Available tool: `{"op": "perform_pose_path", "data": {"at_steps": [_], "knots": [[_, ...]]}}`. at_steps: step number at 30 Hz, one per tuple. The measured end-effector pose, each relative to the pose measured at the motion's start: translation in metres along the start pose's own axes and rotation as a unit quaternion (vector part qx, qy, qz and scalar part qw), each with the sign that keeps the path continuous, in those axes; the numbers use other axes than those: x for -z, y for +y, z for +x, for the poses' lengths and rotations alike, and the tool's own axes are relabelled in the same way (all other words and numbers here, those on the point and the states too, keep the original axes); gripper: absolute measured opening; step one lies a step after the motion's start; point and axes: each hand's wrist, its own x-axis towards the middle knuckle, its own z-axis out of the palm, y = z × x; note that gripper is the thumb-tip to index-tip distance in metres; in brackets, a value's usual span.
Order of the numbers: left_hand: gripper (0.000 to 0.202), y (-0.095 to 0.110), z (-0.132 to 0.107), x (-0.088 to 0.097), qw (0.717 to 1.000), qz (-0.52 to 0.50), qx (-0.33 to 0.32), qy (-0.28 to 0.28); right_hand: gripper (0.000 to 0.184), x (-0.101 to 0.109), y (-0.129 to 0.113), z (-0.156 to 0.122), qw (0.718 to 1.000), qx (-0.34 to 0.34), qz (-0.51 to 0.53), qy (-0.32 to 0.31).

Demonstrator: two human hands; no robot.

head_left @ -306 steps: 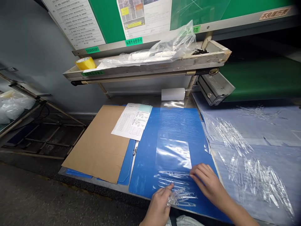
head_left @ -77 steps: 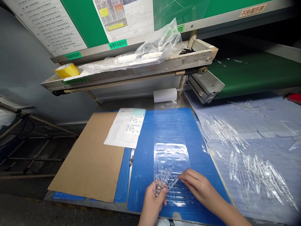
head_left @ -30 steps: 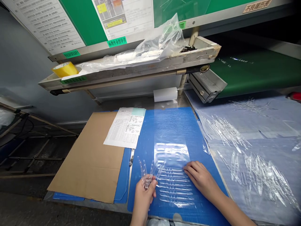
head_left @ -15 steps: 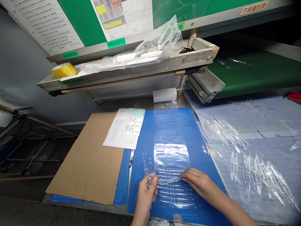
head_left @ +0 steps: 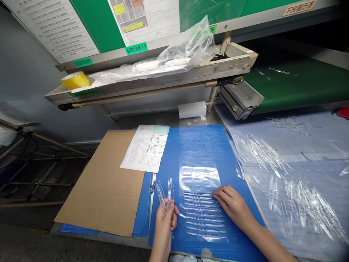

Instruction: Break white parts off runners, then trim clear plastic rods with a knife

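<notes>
The left hand [head_left: 166, 214] is curled closed around a small fan of clear plastic pieces [head_left: 161, 193], thumb pressed against the fingers, above the blue board [head_left: 234, 171]. The right hand [head_left: 231, 203] has its fingertips drawn together at the right end of the topmost of the laid-out pieces [head_left: 203, 215] (whether it pinches that 1, I cannot tell), which lie crosswise in a column on the clear film [head_left: 200, 183].

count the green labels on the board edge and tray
4: left label, middle label and right label along the lower edge of the board, the last partly behind the plastic bag; tray label on the tray's front. The bag may hide others.
</notes>
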Motion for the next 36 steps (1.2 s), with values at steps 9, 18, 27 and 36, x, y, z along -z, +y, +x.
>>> {"op": "perform_pose_path", "data": {"at_steps": [9, 18, 27, 36], "knots": [[0.04, 0.004, -0.002, 0.0, 0.997, 0.074, -0.019, -0.001, 0.021, 0.002, 0.002, 0.0, 1.0, -0.014, 0.008, -0.006], [0.021, 0.002, -0.01, -0.024, 0.966, 0.22, -0.086, -0.103, 0.021, 0.022, -0.033, 0.012, 0.988, -0.066, 0.122, -0.068], [0.02, 0.015, -0.014, -0.028, 0.931, 0.288, -0.133, -0.18, 0.019, 0.028, -0.037, 0.014, 0.964, -0.107, 0.203, -0.134], [0.025, 0.007, -0.009, -0.03, 0.958, 0.228, -0.098, -0.142, 0.024, 0.036, -0.039, 0.021, 0.95, -0.146, 0.235, -0.143]]}}
